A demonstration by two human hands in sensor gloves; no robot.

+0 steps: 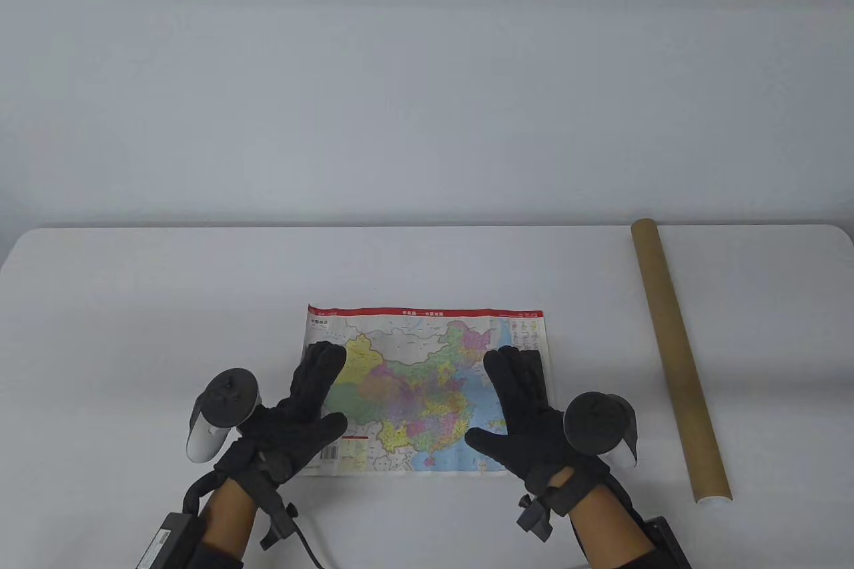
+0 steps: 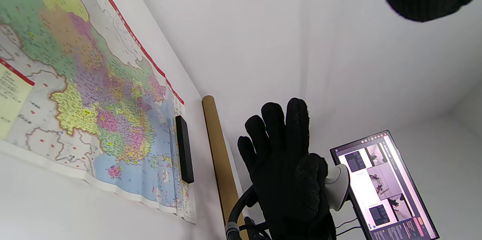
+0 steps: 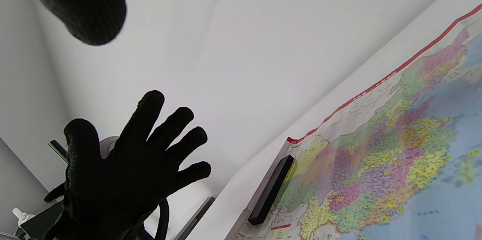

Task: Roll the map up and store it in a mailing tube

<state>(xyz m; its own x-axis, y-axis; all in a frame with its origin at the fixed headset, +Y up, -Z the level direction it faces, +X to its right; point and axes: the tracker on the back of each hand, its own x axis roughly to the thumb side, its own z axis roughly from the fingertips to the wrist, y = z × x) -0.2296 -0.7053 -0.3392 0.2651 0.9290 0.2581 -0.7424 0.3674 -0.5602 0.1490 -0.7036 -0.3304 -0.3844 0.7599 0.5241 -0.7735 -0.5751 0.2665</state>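
Note:
A colourful map (image 1: 420,389) lies flat on the white table (image 1: 133,302), with a red strip along its far edge. My left hand (image 1: 320,389) is open, palm down, over the map's left part. My right hand (image 1: 507,395) is open, palm down, over its right part. Neither hand holds anything, and in the wrist views both seem raised off the paper. The left wrist view shows the map (image 2: 94,93) and my open right hand (image 2: 286,172). The right wrist view shows the map (image 3: 395,157) and my spread left hand (image 3: 128,164). A brown cardboard mailing tube (image 1: 677,355) lies at the right, apart from the map.
A black bar (image 2: 184,149) lies on the map's right edge and another black bar (image 3: 271,189) on its left edge. The right bar (image 1: 532,359) shows partly beside my right fingers. A lit monitor (image 2: 384,187) stands off the table to the right.

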